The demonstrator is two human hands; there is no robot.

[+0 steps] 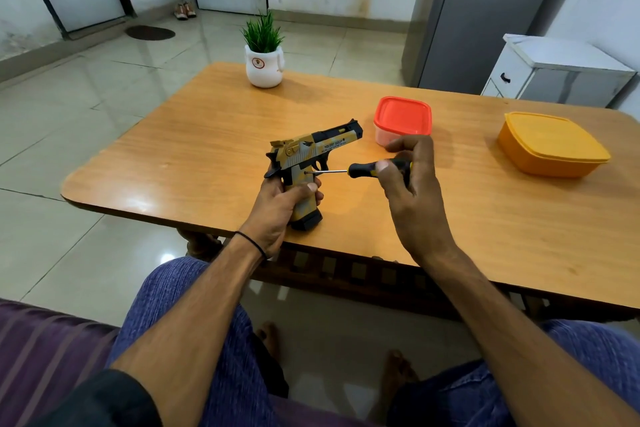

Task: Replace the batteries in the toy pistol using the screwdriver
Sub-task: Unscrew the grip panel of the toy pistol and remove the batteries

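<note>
The toy pistol (313, 151) is yellow, grey and black, held upright above the wooden table (207, 135) with its barrel pointing right. My left hand (277, 210) grips its handle from below. My right hand (410, 184) pinches the black and yellow handle of the screwdriver (363, 170). The thin metal shaft lies level and its tip touches the upper part of the pistol's grip, just under the trigger. No batteries are in view.
A small box with a red lid (402, 120) stands just behind my right hand. An orange lidded box (552, 144) sits at the right. A potted plant (264, 54) stands at the table's far edge. A white cabinet (557, 71) is beyond the table.
</note>
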